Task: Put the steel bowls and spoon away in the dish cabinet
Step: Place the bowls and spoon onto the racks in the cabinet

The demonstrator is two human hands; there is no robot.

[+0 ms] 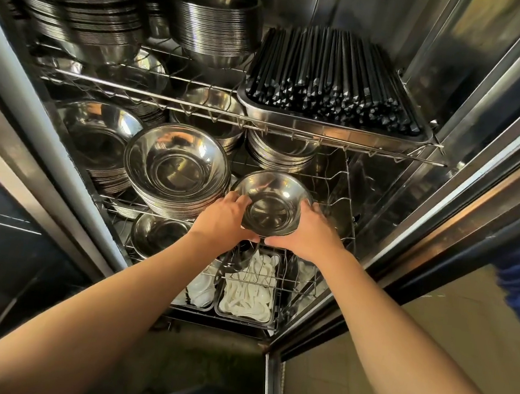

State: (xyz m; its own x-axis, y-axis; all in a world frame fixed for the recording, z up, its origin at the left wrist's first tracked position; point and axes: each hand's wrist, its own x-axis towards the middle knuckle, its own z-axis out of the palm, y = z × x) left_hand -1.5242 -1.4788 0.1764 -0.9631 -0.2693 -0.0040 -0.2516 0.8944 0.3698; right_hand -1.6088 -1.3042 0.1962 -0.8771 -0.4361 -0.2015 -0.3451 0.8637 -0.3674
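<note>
1. Bowl (271,202) in transit: your left hand (224,217) and right hand (307,232) both clamp its rim, holding it over the right front corner of the middle rack (351,201), not yet set down.
2. Stacked bowls (176,170) sit just left of it.
3. Spoon: none identified in either hand; judged outstanding.
4. Progress: partial.
</note>
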